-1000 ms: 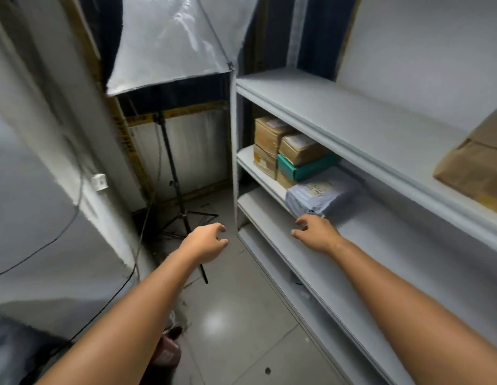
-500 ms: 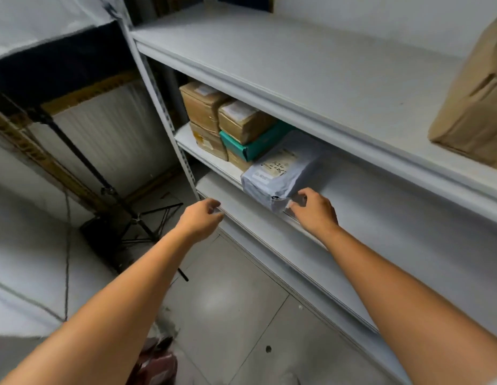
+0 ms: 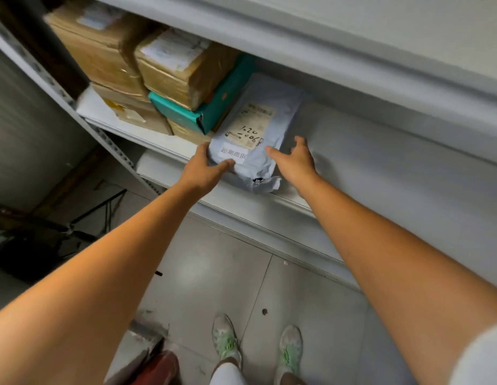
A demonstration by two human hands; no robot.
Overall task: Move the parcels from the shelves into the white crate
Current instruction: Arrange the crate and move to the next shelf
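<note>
While both arms reach fwd, the grey bag [image 3: 269, 112] lies flat on the shelf [image 3: 394, 168], w/ its near end right at the front lip. It has a paper label [image 3: 254, 126] on top w/ hand-written nos., and a small white sticker a bit nearer the person.

L hand [image 3: 201, 169] holds the bag's near left corner. Its thumb lies on top, right by the sticker, and the other fingers curl round the bag's left edge. R hand [image 3: 296, 162] is at the bag's near right side. Its thumb rests on top of the bag. The other fingers are spread wide and pretty straight, just past the bag's right edge. Can't tell if those fingers touch the bag or only the shelf.

Left of the bag, touching it, sits a teal box [image 3: 214, 109]. Brown boxes [image 3: 103, 45] are stacked left of the bag too, one of them on top of the teal box; they look a bit blurry. Above the bag runs the top shelf [image 3: 339, 37].

Below the bag, well apart, is the grey tile floor [image 3: 208, 273] w/ two pale shoes [image 3: 226, 343] w/ green bits. Far down and left of the bag are a dark stand [image 3: 97, 207] and a red thing [image 3: 161, 368] at the pic's bottom edge.
</note>
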